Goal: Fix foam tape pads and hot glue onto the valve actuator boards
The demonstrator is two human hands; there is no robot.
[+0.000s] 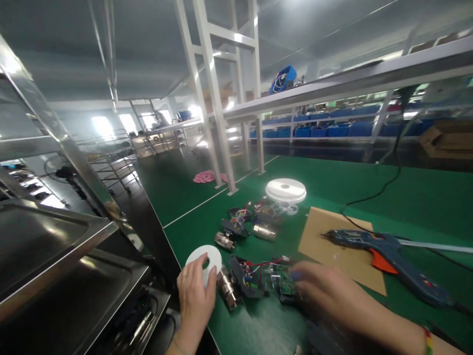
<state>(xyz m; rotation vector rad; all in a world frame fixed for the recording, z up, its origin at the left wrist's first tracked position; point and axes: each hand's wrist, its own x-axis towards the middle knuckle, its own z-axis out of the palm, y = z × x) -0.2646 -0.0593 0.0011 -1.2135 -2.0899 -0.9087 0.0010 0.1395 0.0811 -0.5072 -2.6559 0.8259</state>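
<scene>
Near the left edge of the green table (pixel 332 185), the left hand (pixel 196 291) is touching a white disc (pixel 216 256), thumb and fingers slightly apart; I cannot tell whether it is gripping. The blurred right hand (pixel 325 288) is reaching to a circuit board (pixel 284 282), its grip unclear too. Green surface is opening out toward the back. At least three metal fittings (pixel 228 291) are lying around, and one glue gun (pixel 397 251) is overlapping one brown sheet (pixel 314 241)
</scene>
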